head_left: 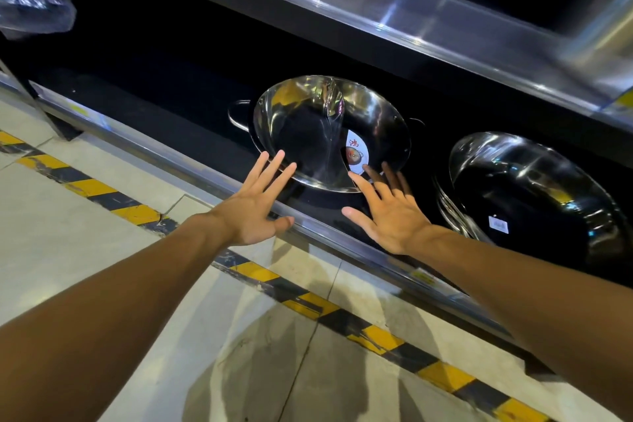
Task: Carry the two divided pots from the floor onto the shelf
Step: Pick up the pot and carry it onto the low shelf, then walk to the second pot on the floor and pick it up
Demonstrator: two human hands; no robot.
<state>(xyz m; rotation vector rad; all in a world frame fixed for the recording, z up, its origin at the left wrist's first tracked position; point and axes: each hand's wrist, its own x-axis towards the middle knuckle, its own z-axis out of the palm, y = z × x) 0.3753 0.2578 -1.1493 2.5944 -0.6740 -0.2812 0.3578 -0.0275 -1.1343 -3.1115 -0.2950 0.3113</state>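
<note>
**Pot on the shelf, hands spread at its near rim**

Two bare forearms filled the bottom of the frame, reaching up toward centre. Left hand (251, 207) was flat, fingers spread and straight, tips touching or just short of the pot's near rim; can't tell which. Right hand (387, 211) was likewise splayed, palm toward the pot, fingertips at the rim by the round label (356, 155). Neither hand held anything.

The divided pot (330, 132) sat mid-frame on the bottom shelf (191, 161), tilted w/ its mouth toward the camera, S-shaped divider visible. Whether it was one pot or two nested couldn't be told. A stack of shiny pans (534, 195) sat beside it at the right, apart from it.

Judgement: step looked like seating the pot. Best to push evenly w/ both palms so it slides back off the shelf edge w/o rocking, and steer clear of the stack. Striped floor tape (102, 192) crossed lower left.
</note>
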